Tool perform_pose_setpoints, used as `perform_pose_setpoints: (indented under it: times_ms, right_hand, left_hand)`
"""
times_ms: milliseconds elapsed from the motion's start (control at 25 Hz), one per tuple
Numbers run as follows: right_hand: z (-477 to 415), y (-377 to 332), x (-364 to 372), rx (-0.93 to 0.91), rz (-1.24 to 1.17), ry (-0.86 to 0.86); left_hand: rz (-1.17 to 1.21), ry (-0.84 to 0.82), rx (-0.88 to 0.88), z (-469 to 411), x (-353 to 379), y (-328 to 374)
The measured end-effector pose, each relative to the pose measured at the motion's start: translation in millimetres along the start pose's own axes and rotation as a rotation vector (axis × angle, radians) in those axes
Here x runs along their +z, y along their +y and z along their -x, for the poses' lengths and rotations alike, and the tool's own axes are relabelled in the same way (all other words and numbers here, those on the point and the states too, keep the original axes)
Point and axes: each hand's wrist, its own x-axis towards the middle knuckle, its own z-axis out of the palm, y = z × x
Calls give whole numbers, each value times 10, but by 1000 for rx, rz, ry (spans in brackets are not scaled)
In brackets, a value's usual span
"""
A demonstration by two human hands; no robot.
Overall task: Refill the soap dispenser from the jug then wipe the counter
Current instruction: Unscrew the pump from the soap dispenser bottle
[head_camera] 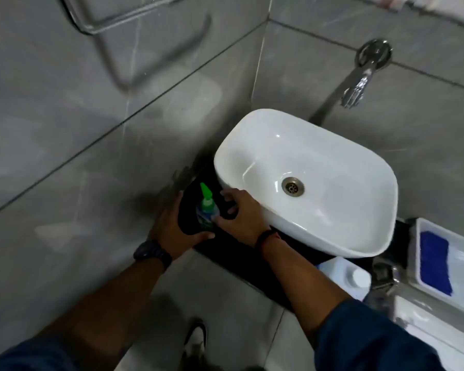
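Observation:
The soap dispenser (207, 208), a small clear bottle with a green pointed cap, stands upright on the black counter (233, 259) just left of the white basin (306, 180). My right hand (240, 214) is curled around its right side, thumb on the bottle's body. Cupping the dark left end of the counter beside the bottle is my left hand (172, 223), thumb along the front edge; whether it holds a dark cloth is unclear. A white jug (340, 274) with a white cap sits low at the right, below the basin's front, partly hidden by my right forearm.
A chrome tap (359, 84) juts from the grey tiled wall above the basin. At the right edge there is a white tray (423, 231) with a blue item in it. A metal towel rail (110, 25) hangs on the left wall. My shoe (197, 341) shows on the floor below.

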Motion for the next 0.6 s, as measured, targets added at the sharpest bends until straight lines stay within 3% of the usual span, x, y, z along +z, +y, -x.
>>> perform_pose_setpoints:
  times_ms: [120,200,400,600]
  right_hand:
    - [-151,0,297,6,92,-8]
    - [-226,-19,424,14,88,113]
    - [-170,7,325,-51,72,301]
    - [63,7,-182,-154,39,84]
  left_hand:
    - [67,-114,19,-154,240,-34]
    - [117,-105,-77,-217,401,-98]
    - [35,-90,-52,-259,559,60]
    - [-16,-21,38,-99,570,350]
